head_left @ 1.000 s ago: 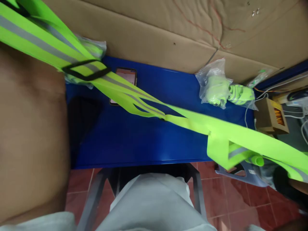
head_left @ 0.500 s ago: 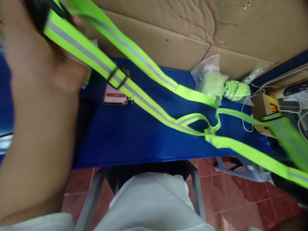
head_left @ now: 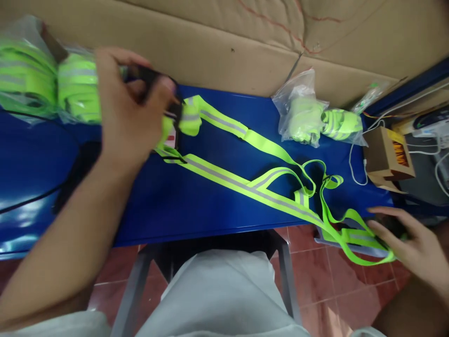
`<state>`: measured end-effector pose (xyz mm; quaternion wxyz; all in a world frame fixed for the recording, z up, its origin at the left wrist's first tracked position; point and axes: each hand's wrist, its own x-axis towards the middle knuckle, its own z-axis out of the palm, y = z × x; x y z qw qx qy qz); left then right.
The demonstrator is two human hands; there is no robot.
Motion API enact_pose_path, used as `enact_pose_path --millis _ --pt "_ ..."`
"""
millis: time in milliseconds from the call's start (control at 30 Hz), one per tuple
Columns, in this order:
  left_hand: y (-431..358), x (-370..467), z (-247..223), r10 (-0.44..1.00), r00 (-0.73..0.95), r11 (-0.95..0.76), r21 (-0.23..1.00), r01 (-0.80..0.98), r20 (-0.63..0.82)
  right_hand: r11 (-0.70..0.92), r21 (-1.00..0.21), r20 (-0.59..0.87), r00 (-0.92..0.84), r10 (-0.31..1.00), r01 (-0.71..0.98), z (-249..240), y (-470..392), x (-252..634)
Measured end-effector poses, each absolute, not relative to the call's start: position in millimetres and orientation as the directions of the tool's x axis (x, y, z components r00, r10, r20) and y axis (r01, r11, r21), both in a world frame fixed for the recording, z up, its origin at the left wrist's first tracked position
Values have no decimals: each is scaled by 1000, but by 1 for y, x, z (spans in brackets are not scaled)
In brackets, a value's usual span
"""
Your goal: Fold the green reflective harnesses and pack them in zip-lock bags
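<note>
A neon-yellow reflective strap harness (head_left: 224,174) with grey stripes lies stretched across the blue table (head_left: 210,210). At its upper left end, my left hand (head_left: 131,110) is closed around a black part, probably a buckle, blurred by motion. My right hand (head_left: 414,243) grips another black piece at the lower right end, beyond the table's front edge; fingers cover much of it. Between the hands the straps loop and cross loosely. A black slider (head_left: 175,159) sits on the front strap. Below my left hand a phone (head_left: 171,139) is mostly covered.
Bagged rolls of reflective strap stand at the left (head_left: 26,79) and at the back right (head_left: 305,119). A small open cardboard box (head_left: 387,152) and white cables are on the right. A black cable (head_left: 33,202) crosses the left side. Cardboard (head_left: 224,51) lines the back.
My left hand has moved down and right, away from the camera. My right hand has come into view at the lower right. The straps have sunk to the table and slackened.
</note>
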<state>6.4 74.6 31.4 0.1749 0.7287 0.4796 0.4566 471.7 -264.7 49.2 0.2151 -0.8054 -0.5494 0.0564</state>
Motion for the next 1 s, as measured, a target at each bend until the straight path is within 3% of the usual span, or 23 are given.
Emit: enact_pose_path --millis 33,100,167,267,333,433,667,800,1000 --pt "62 15 31 807 160 -516 547 659 569 -251 -370 73 298 952 895 46 -258 461" --pt "34 31 30 736 469 -624 220 750 489 -147 -300 44 167 985 943 43 -241 433" --pt "8 45 26 605 700 -769 49 638 380 -140 -181 33 148 988 974 38 -221 406" --pt "-19 60 16 304 923 -941 -78 330 235 -127 -94 52 133 990 987 30 -193 378" --pt "-29 67 8 161 967 -980 -85 180 196 -121 -104 2 122 993 987 24 -178 369" --pt "-34 73 3 100 984 -992 -62 110 151 -183 -141 -91 172 981 973 17 -160 366" --pt "-24 58 21 222 972 -974 -71 217 -82 -391 -339 -214 335 918 856 8 -148 387" --pt "-16 48 26 260 960 -962 -109 249 -102 -443 -459 -269 355 895 770 13 -151 399" --pt "-14 46 21 334 939 -943 -38 331 -82 -415 -468 -264 324 908 780 29 -154 405"
